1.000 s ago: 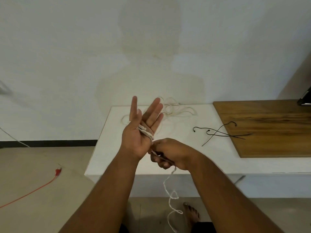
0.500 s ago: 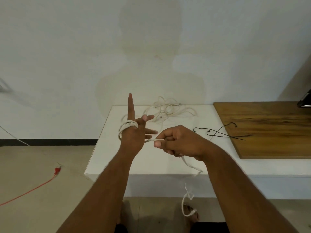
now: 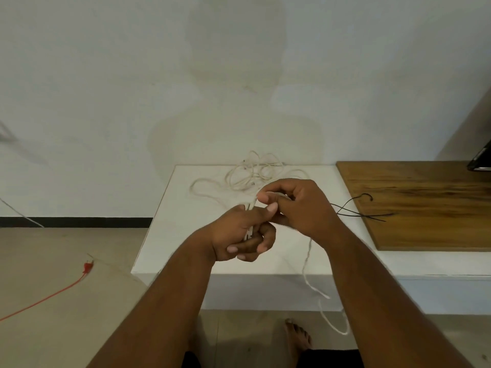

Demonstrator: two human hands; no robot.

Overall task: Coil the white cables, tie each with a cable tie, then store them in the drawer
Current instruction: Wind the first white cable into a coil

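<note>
My left hand has its fingers curled round a small coil of white cable wound about the palm. My right hand pinches the same cable just above the left thumb. The cable's loose tail hangs from under the right hand, past the table's front edge, toward the floor. A second white cable lies tangled at the back of the white table. Black cable ties lie to the right of my hands, partly on the wooden top.
A wooden board covers the table's right part, with a dark object at its far right edge. A red wire with a plug lies on the floor to the left. A bare foot shows below the table.
My left hand went from straight, spread fingers to fingers curled round the coil. My right hand rose and moved over the left thumb with the cable. The hanging tail has shortened.
</note>
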